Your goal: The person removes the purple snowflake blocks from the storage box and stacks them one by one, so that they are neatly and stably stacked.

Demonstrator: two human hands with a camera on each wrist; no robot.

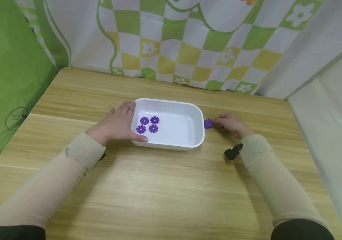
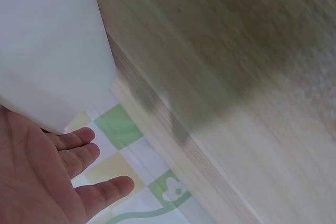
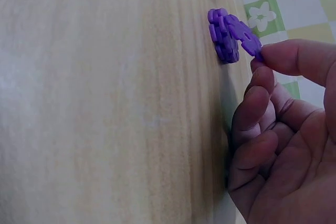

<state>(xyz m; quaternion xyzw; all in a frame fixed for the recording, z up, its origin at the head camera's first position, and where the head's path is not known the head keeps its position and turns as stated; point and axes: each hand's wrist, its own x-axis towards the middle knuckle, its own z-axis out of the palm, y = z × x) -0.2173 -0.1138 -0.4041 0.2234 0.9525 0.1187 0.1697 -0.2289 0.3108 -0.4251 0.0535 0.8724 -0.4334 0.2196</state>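
Note:
A white plastic basin [image 1: 177, 128] rests on the wooden table, with several purple notched snowflake discs [image 1: 153, 128] lying flat at its left end. My left hand [image 1: 118, 124] rests against that end, its thumb over the near rim and its fingers reaching along the far left corner. In the left wrist view, the visible fingers [image 2: 105, 195] look fairly straight beside the basin wall [image 2: 52, 51]. To the basin's right, my right hand [image 1: 230, 124] pinches the edge of a purple snowflake disc [image 3: 245, 38] between thumb and fingertip. Behind it stand more purple discs, close together [image 3: 223, 35].
The wooden table [image 1: 165, 186] extends around the basin. A checkered curtain [image 1: 183, 43] hangs along the back edge, green fabric [image 1: 6, 73] at the left and a pale sheet [image 1: 333, 110] at the right. A dark wrist device [image 1: 233, 152] sits by the right cuff.

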